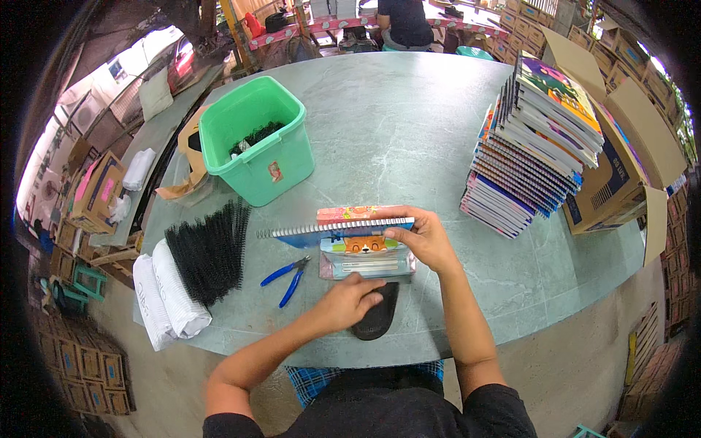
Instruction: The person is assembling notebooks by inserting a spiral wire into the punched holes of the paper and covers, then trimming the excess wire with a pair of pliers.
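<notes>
My right hand [423, 237] grips a spiral notebook [365, 228] near its right end, thumb on the near side. The notebook is tilted up, its wire coil sticking out past the left end of the spine. Under it lie notebooks with a cartoon animal cover [365, 264] and a pinkish edge at the far side. My left hand [350, 303] is by their near edge, fingers partly bent and apart, holding nothing that I can see. Just below its fingertips lies a black rounded flat pad [375, 315]. Blue-handled cutters [287, 280] rest to the left.
A green bin [274, 175] with black coils inside stands at the far left. Nearer are a pile of black coils [208, 252] and white rolled packs [171, 292]. At right rise a tall notebook stack [526, 146] and an open cardboard box [606, 182]. Another person [405, 25] sits beyond.
</notes>
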`<state>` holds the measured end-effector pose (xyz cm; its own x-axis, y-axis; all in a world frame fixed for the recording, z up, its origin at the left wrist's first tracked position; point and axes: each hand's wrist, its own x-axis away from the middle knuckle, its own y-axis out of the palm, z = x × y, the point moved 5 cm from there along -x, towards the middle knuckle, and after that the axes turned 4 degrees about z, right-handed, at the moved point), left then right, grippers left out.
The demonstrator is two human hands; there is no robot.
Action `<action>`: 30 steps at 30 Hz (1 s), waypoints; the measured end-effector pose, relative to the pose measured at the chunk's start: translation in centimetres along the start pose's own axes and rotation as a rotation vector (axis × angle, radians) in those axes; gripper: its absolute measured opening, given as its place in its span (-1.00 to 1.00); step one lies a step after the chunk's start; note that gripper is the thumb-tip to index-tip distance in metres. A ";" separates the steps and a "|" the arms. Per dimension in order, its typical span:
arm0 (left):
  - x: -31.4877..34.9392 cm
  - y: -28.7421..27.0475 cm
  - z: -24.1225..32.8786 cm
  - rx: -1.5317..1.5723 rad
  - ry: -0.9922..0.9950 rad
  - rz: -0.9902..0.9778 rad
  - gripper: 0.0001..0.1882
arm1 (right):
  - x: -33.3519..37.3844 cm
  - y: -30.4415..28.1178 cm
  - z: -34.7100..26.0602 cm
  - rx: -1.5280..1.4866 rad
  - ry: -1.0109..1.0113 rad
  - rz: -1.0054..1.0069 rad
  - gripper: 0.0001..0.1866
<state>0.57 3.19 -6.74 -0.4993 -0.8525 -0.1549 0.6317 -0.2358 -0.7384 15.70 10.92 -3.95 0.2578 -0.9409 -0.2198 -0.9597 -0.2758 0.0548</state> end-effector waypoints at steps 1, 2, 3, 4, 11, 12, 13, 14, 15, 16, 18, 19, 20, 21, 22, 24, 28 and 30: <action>0.3 0.3 -0.3 -0.056 -0.047 -0.022 -0.71 | -0.1 0.0 -0.3 0.028 -0.042 0.007 -0.74; 0.2 0.3 -0.1 -0.104 -0.096 -0.041 -0.71 | 0.0 -0.1 -0.4 -0.003 -0.017 0.037 -0.74; -0.2 -0.8 0.8 -0.153 -0.003 0.095 -0.72 | 0.0 0.0 -0.4 -0.034 0.007 0.066 -0.75; -0.7 -2.2 1.8 -0.201 0.089 0.232 -0.72 | 0.0 -0.1 -0.3 -0.066 0.032 0.093 -0.75; -6.0 -7.4 5.3 -0.546 0.266 0.439 -0.67 | 1.2 0.0 -1.8 -0.159 -0.056 0.200 -0.79; -6.5 -7.2 4.9 -0.507 0.230 0.349 -0.65 | 1.3 -0.8 -0.5 -0.050 -0.020 0.180 -0.79; -6.9 -7.4 5.4 -0.472 0.229 0.365 -0.66 | 1.4 -1.5 0.5 0.060 0.017 0.161 -0.80; -7.3 -7.3 5.8 -0.436 0.222 0.376 -0.66 | 1.6 -1.7 1.0 0.114 -0.012 0.157 -0.78; -7.6 -7.1 6.2 -0.400 0.214 0.386 -0.67 | 1.7 -1.9 1.4 0.168 -0.042 0.152 -0.77; -8.0 -6.5 6.7 -0.377 0.259 0.385 -0.68 | 1.8 -2.2 1.6 0.222 -0.072 0.147 -0.75; -8.5 -5.0 7.3 -0.335 0.342 0.381 -0.71 | 1.9 -2.2 1.5 0.233 -0.036 0.168 -0.75; -8.7 -4.7 7.1 -0.309 0.343 0.370 -0.73 | 2.0 -2.2 1.4 0.239 -0.019 0.178 -0.74; -8.9 -4.4 7.0 -0.283 0.348 0.359 -0.74 | 2.1 -2.3 1.6 0.255 -0.010 0.183 -0.75; -9.0 -4.2 6.9 -0.258 0.352 0.349 -0.76 | 2.3 -2.4 2.0 0.272 -0.001 0.187 -0.76; -9.2 -4.1 7.1 -0.245 0.373 0.369 -0.77 | 2.4 -2.4 2.2 0.288 0.008 0.191 -0.76; -9.1 -4.0 7.2 -0.221 0.406 0.408 -0.78 | 2.5 -2.1 1.7 0.332 -0.025 0.224 -0.77; -9.0 -4.8 6.2 -0.172 0.302 0.340 -0.75 | 2.7 -0.5 -0.1 0.508 -0.035 0.262 -0.79; -9.1 -5.4 6.7 -0.173 0.308 0.341 -0.74 | 2.4 -0.7 0.5 0.454 -0.046 0.280 -0.79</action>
<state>5.69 9.05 3.04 -0.4501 -0.6836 -0.5745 0.6947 0.1362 -0.7062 16.91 8.99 -4.99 -0.0106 -0.9538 -0.3003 -0.9456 0.1073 -0.3072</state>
